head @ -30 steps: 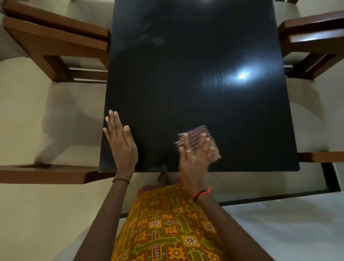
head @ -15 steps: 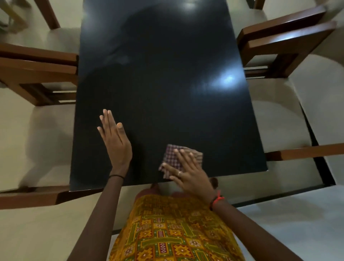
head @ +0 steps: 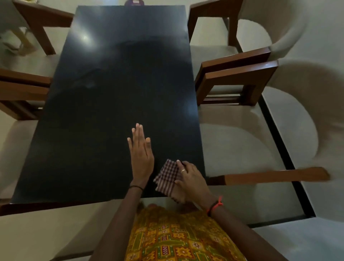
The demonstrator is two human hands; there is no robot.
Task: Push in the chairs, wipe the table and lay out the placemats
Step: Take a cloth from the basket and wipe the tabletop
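Observation:
A glossy black table (head: 115, 89) stretches away from me. My left hand (head: 140, 154) lies flat on it near the front edge, fingers straight and holding nothing. Just to its right, my right hand (head: 191, 179) presses a folded checked cloth (head: 167, 177) onto the table's near right corner; part of the cloth hangs over the front edge. Wooden-armed chairs with pale seats stand along both sides: two on the right (head: 236, 78) and two on the left (head: 24, 87). No placemats are in view.
A wooden chair arm (head: 275, 176) juts out at the right, level with the table's front edge. Another dark arm (head: 37, 206) runs along the front left. A small purple object (head: 134, 2) sits at the table's far end. Pale floor lies at the right.
The view has swung left, so the table now sits left of centre. My right hand has slid the cloth back to the near right corner; the left hand stays flat.

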